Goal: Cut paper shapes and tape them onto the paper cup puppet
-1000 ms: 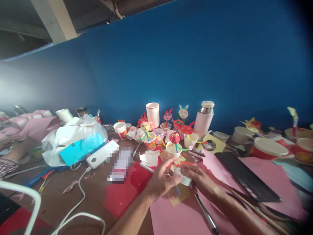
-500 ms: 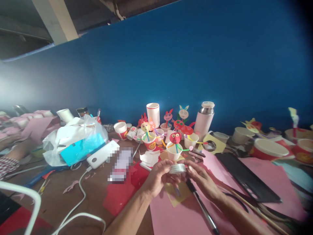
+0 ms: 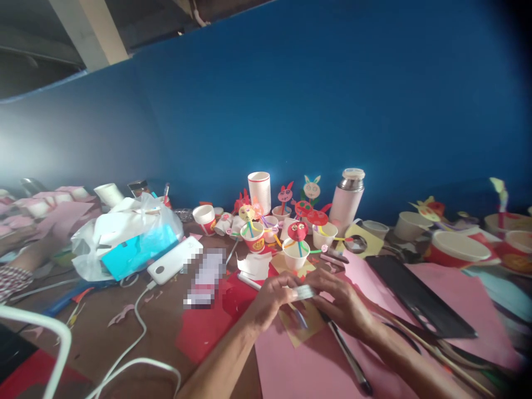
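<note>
The whitish tape roll (image 3: 304, 292) is held edge-on.

Left-side glare on blue wall (image 3: 286, 122), dark right corners — blurred edges

Two hands (left hand (image 3: 270, 299), right hand (image 3: 344, 302)), one white roll (image 3: 305, 292), one pink thermos (image 3: 347, 205), one white power bank (image 3: 174, 260), one tall cup stack (image 3: 259, 194). At least nine small paper cups (image 3: 296, 258); overlap hides the exact total.

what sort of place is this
Probably a craft workspace: cut-paper faces rise from paper cups, pink paper lies on the table, and what looks like a roll of tape is being held.
</note>
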Tool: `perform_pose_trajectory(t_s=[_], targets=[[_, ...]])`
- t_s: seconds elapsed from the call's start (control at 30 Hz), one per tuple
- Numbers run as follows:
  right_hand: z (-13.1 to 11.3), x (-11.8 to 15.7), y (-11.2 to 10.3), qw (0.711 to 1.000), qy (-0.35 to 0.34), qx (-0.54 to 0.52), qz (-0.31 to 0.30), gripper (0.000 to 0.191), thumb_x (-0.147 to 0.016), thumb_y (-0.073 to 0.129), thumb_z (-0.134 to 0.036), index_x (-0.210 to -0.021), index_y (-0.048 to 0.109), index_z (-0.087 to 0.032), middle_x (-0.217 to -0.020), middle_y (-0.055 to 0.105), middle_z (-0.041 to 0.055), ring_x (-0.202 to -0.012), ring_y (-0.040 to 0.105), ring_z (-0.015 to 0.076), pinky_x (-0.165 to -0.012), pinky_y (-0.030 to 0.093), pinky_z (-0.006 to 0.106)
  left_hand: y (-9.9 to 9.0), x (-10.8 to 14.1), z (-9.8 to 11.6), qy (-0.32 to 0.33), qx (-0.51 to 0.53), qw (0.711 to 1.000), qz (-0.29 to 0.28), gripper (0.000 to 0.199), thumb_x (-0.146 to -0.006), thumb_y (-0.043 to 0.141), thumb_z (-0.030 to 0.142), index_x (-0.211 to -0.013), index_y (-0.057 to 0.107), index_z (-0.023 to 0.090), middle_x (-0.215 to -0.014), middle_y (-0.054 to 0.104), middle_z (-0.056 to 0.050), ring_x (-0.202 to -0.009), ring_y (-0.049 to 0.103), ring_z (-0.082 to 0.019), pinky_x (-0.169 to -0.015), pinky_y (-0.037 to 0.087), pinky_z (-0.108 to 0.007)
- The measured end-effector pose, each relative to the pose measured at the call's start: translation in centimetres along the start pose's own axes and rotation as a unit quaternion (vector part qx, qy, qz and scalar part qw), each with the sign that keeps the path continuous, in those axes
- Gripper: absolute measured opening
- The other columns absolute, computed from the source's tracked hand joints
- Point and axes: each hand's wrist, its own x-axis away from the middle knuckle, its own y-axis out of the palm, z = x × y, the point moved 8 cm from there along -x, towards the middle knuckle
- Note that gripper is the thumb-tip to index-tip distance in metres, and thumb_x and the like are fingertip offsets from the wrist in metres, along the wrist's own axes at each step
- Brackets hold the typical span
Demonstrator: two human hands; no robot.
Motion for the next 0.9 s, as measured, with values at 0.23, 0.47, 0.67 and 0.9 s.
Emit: perform_pose_trajectory(t_s=[0.23,0.47,0.67,0.9], targets=[[-0.9,0.3,0.8,0.997,-0.012,0.061,-0.034,0.018,-0.087,0.053,-0.024,-0.103,0.061,-0.022,-0.091,0.061,0.007,-0.076,0.06,0.0159,-0.063,0.047,0.025,0.1,0.2,-0.3,-0.034,-0.019,0.999,0.025,0.018,-0.059,0.059,0.028,-0.063,0.053,0.011,-0.094,0.056,-0.009,-0.053,0.059,-0.014,-0.045,0.047,-0.027],[0.2,0.5,0.9,0.999,0.038,-0.035,0.01,0.015,-0.081,0.06,-0.034,-0.086,0.061,-0.02,-0.078,0.059,0.0024,-0.067,0.054,0.014,-0.06,0.044,0.025,-0.1,-0.1,-0.6,-0.02,0.022,1.0,0.003,0.016,-0.056,0.053,0.022,-0.067,0.057,0.012,-0.064,0.056,-0.004,-0.058,0.054,-0.015,-0.052,0.043,-0.024],[0.2,0.6,0.3,0.998,0.04,-0.041,0.03,0.016,-0.081,0.061,-0.035,-0.082,0.06,-0.02,-0.076,0.058,0.002,-0.07,0.053,0.0157,-0.063,0.043,0.027,0.4,-0.1,-0.3,-0.003,0.074,0.996,-0.05,0.02,-0.055,0.048,0.02,-0.065,0.062,0.01,-0.079,0.056,-0.008,-0.066,0.055,-0.017,-0.05,0.044,-0.025],[-1.8,0.3,-0.4,0.999,-0.025,0.033,0.034,0.013,-0.084,0.056,-0.032,-0.086,0.063,-0.021,-0.069,0.059,0.0012,-0.061,0.053,0.0136,-0.056,0.043,0.024,0.7,0.1,0.2,0.002,0.018,0.999,-0.044,0.015,-0.059,0.053,0.022,-0.062,0.06,0.009,-0.071,0.052,-0.004,-0.06,0.051,-0.012,-0.056,0.043,-0.024]])
